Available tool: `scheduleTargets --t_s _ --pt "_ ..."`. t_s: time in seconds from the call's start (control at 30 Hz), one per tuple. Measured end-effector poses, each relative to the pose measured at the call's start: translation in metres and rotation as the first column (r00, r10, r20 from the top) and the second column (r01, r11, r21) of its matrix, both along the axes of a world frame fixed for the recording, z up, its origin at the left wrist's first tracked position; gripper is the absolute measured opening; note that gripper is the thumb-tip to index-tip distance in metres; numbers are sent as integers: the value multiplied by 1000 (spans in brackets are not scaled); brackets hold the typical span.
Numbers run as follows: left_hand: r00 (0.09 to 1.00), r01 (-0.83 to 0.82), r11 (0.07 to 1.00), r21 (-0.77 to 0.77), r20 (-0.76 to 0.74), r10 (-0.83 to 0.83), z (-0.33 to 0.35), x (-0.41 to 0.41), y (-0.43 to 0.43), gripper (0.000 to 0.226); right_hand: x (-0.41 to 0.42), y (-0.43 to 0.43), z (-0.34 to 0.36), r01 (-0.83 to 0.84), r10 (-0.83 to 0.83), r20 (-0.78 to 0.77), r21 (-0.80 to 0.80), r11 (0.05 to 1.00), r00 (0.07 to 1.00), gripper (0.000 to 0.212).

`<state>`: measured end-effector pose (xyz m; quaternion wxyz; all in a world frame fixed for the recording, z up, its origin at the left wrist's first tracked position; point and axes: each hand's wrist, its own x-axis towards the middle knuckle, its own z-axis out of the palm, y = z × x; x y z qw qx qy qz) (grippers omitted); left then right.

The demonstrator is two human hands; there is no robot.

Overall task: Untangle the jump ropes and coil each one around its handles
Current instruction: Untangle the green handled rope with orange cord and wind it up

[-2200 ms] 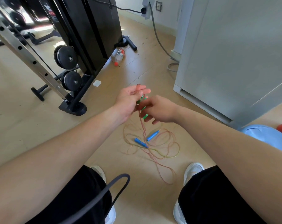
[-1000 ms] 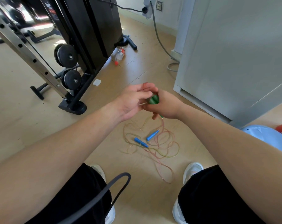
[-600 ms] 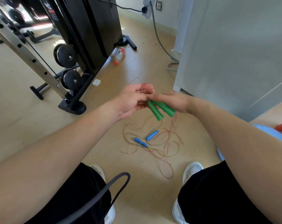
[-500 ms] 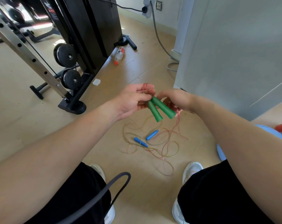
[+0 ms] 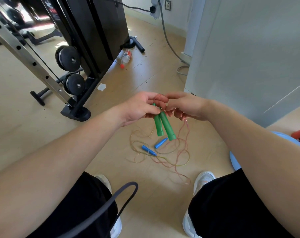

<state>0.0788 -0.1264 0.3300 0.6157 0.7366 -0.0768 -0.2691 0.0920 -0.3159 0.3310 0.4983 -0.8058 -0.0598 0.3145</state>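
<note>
Two green handles [image 5: 163, 125] hang side by side, pointing down, pinched at their tops by my left hand [image 5: 139, 107]. My right hand [image 5: 187, 106] is closed on the thin pink rope [image 5: 184, 134], which trails from it down to the floor. Pink rope loops also sit between the fingertips of both hands. On the floor below lie two blue handles [image 5: 154, 147] with a yellowish rope [image 5: 139, 157], tangled in loose loops with the pink one.
A black weight machine [image 5: 87, 40] with pulleys stands at left. A plastic bottle [image 5: 126, 57] lies by its base. A grey cabinet [image 5: 249, 48] stands at right, a blue ball [image 5: 235, 158] near my right knee. My shoes flank the rope pile.
The green handles have swung from lying across my hands to hanging downward. My right hand has drawn pink rope up near the handle tops, and the floor loop has shortened.
</note>
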Motion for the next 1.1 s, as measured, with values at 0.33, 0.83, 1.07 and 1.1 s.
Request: scheduleTargets --t_s 0.33,0.83,1.07,1.1 --pt "994 -51 998 -29 -95 48 7 -2 -2 21 -1 4 -1 41 -41 -9 47 998 999 11" --pt "891 -440 869 226 232 391 -16 -4 -15 16 -8 22 5 180 -173 138 -34 983 975 17" --pt "907 -380 869 318 315 281 -21 -1 -13 23 -9 21 5 199 -184 194 -57 978 963 10" --pt "909 -369 868 331 323 263 -22 -1 -14 24 -9 21 5 202 -185 206 -67 977 961 10"
